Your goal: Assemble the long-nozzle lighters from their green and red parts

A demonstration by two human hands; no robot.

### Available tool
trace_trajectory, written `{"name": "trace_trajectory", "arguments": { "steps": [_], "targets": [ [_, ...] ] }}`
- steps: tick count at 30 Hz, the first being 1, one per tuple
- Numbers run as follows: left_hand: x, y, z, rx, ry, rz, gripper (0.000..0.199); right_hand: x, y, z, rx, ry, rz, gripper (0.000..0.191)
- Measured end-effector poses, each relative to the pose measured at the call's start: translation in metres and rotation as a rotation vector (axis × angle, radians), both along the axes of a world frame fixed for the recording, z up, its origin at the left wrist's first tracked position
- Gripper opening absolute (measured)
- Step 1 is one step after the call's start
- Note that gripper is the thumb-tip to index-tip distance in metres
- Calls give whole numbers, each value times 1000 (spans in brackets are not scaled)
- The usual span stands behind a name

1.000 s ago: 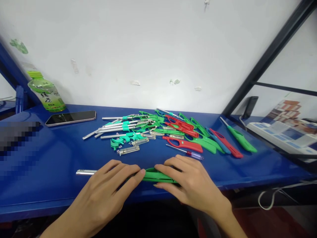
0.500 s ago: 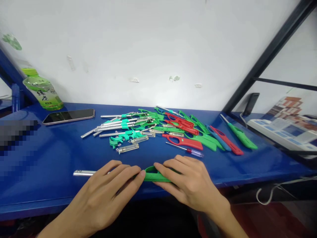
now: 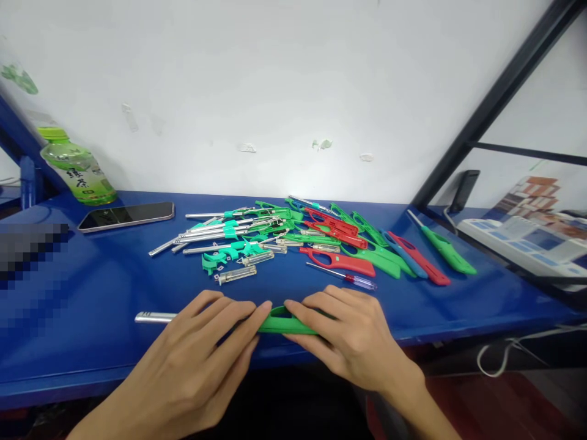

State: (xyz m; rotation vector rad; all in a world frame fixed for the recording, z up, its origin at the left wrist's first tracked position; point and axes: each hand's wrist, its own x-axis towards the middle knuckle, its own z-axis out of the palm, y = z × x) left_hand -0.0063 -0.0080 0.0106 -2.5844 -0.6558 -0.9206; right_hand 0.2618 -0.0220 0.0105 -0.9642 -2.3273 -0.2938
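In the head view, a green long-nosed lighter (image 3: 270,325) is being held level in both hands near the front edge of the blue table (image 3: 82,318), its silver tube (image 3: 155,318) being pointed toward the left. The front of the body is being covered and gripped by the left hand (image 3: 202,348), its fingers being kept close together. The handle is being pinched between the thumb and fingers of the right hand (image 3: 351,330). Whether the lighter is being rested on the tabletop cannot be told. Beyond the hands, a screwdriver (image 3: 360,282) is being displayed just beside a red lighter casing (image 3: 353,264). Clear fuel tanks (image 3: 237,275) are being overlooked by piled metal tubes (image 3: 200,249). A green tea bottle (image 3: 82,174) is being seen behind a smartphone (image 3: 128,216).
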Motion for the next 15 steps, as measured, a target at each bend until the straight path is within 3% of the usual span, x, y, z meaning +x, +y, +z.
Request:
{"name": "trace_trajectory", "arguments": {
  "steps": [8,11,15],
  "targets": [
    [0,3,0,49,13,-7,24,0,0,-3,-79,31,18,35],
    [-6,6,0,18,-36,-3,22,3,1,-3,-163,115,47,40],
    [-18,14,1,110,-117,-31,28,9,1,-1,-267,266,71,41]
  ]
}}
